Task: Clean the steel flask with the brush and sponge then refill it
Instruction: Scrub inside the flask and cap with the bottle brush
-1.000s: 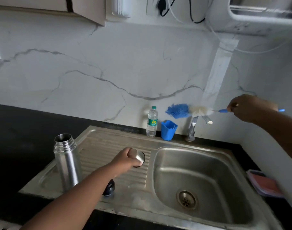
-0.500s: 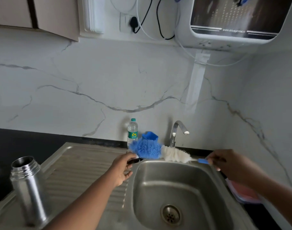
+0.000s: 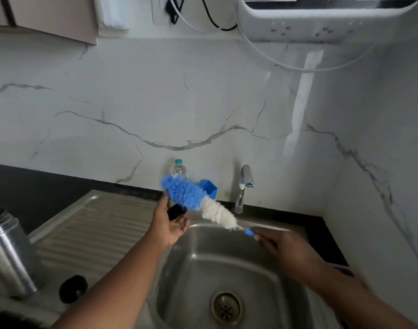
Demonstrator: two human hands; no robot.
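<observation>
The open steel flask stands upright on the drainboard at the far left. Its black stopper lies on the drainboard beside it. My left hand is over the basin's left rim, holding the flask's cup lid, of which only a dark part shows between the fingers. My right hand grips the blue handle of the bottle brush. The brush's blue bristle head is at the cup lid's mouth and hides most of it.
The steel sink basin with its drain lies below both hands. Behind it are the tap, a plastic water bottle and a blue holder. A water purifier hangs on the wall above.
My left hand picked the cup lid off the drainboard and carried it over the basin. My right hand brought the brush down from near the tap to meet it.
</observation>
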